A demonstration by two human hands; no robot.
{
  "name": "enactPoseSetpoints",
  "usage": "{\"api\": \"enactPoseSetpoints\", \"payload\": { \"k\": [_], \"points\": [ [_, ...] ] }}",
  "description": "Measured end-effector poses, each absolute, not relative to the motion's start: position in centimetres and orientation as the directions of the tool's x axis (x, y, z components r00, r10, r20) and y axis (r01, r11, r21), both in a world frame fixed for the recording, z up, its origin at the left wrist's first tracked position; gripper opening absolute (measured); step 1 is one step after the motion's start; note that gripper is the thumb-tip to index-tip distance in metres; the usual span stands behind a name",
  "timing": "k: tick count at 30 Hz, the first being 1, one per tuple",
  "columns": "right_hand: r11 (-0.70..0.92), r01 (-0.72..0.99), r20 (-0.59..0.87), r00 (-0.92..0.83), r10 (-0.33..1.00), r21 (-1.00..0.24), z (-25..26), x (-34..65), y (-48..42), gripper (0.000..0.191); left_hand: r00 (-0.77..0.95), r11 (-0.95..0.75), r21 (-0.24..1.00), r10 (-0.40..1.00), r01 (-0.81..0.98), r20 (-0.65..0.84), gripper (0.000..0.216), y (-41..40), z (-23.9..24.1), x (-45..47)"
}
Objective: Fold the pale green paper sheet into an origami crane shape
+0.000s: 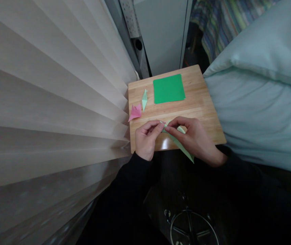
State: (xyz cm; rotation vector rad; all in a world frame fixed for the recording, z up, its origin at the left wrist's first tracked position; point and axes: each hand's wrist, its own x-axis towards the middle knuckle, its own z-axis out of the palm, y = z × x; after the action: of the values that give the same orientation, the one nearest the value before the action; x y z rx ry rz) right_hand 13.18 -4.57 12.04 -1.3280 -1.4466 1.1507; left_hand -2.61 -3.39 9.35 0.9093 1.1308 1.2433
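A strip-like, folded piece of pale green origami paper is pinched between both hands above the near edge of the small wooden table. My left hand closes thumb and fingers on its narrow far tip. Just beside it, my right hand grips the same paper with thumb and forefinger, hiding part of it. The paper's wider end slants down toward me, past the table edge. Beyond my left hand lie a pink folded origami piece and a slim pale green origami crane.
A stack of bright green paper rests toward the table's far side. A pleated curtain borders the left, touching the table. Pale green bedding lies along the right. A white cabinet stands behind; a wheeled chair base is below.
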Motion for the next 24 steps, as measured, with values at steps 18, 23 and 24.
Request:
{"api": "enactPoseSetpoints", "payload": {
  "k": [18, 23, 24],
  "points": [
    [0.04, 0.22, 0.012, -0.125, 0.992, -0.975, 11.8, 13.1, -4.6, 0.01, -0.124, 0.103, 0.977, 0.984, -0.186, -0.127, 0.022, -3.4, 8.8, -2.8],
    [-0.046, 0.093, -0.058, -0.127, 0.99, -0.995, 11.2, 13.0, -4.5, 0.016, -0.083, 0.156, 0.965, 0.981, -0.211, -0.176, 0.025, -3.3, 9.0, -2.8],
    [-0.075, 0.055, -0.081, -0.13, 0.988, -0.996, 11.1, 13.0, -4.4, 0.019, -0.068, 0.173, 0.961, 0.979, -0.216, -0.192, 0.025, -3.3, 9.1, -2.8]
  ]
}}
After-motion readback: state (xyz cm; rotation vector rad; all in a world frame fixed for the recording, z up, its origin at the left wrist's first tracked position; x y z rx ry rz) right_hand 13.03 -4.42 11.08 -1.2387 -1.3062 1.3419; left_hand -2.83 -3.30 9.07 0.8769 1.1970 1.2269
